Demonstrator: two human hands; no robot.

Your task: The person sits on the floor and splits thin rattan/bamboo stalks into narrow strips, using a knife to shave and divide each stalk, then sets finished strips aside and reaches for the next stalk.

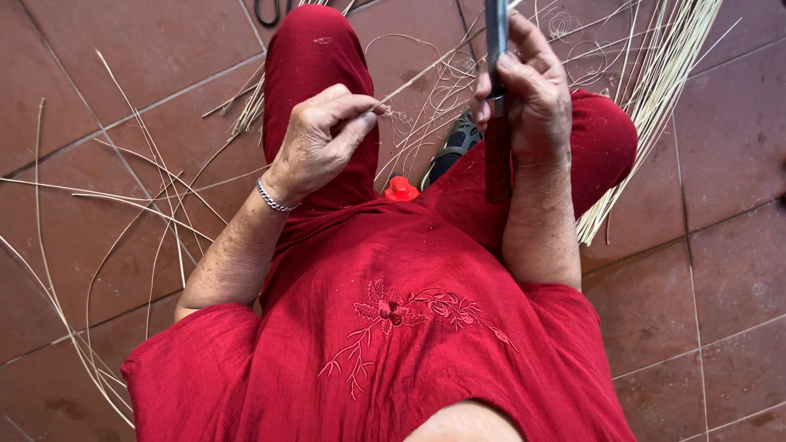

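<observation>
The left hand (321, 135) pinched the end of a thin pale cane strand (426, 75) between thumb and forefinger, above the red-trousered thigh (315, 74); the right hand (530, 94) was closed around a flat grey metal blade tool (497, 49), held upright with the strand running to it; the taut strand could probably snap or slip from the pinch if pulled too hard against the blade, and the edge sat close to the fingers; no container showed, only a bundle of pale straight reeds (647, 106) and loose strands (123, 213) lying on the reddish-brown tiled floor (720, 270).
</observation>
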